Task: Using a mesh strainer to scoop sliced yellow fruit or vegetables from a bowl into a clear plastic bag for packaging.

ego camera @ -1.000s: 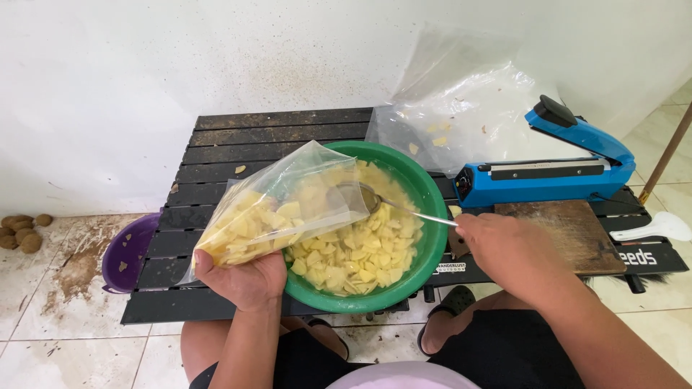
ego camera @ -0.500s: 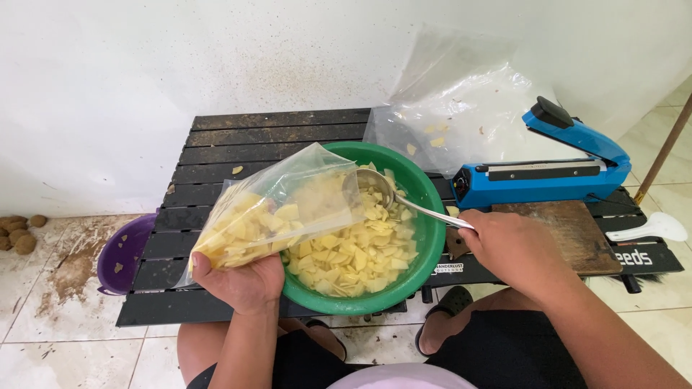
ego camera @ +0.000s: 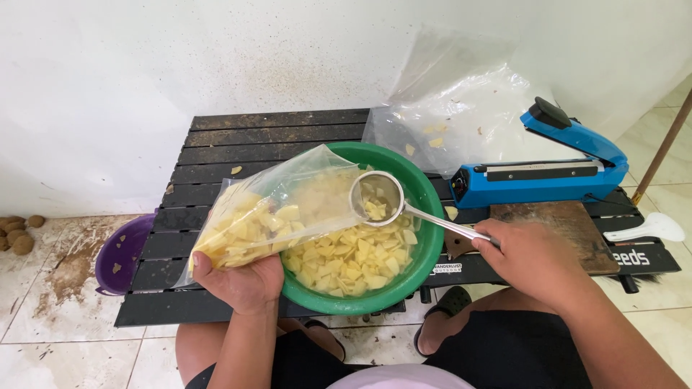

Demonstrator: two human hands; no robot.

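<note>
While the left hand (ego camera: 241, 282) pinches the clear plastic bag (ego camera: 277, 209) of yellow chips over the green plastic bowl (ego camera: 420, 209), the right hand (ego camera: 530, 261) grips a round metal strainer (ego camera: 376, 199), loaded, at the bag's mouth; tipping it in needs steadiness.

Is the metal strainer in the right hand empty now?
No, the strainer held by the right hand carries a few yellow chips at the clear bag's mouth.

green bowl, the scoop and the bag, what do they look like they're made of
Green bowl: likely plastic, an even colour with a soft sheen on the rim.
Scoop: looks like metal, a fine wire mesh basket on a shiny silver handle, held by the right hand.
Bag: thin clear plastic film, creased and glossy, the yellow pieces showing through; the left hand holds it.
</note>
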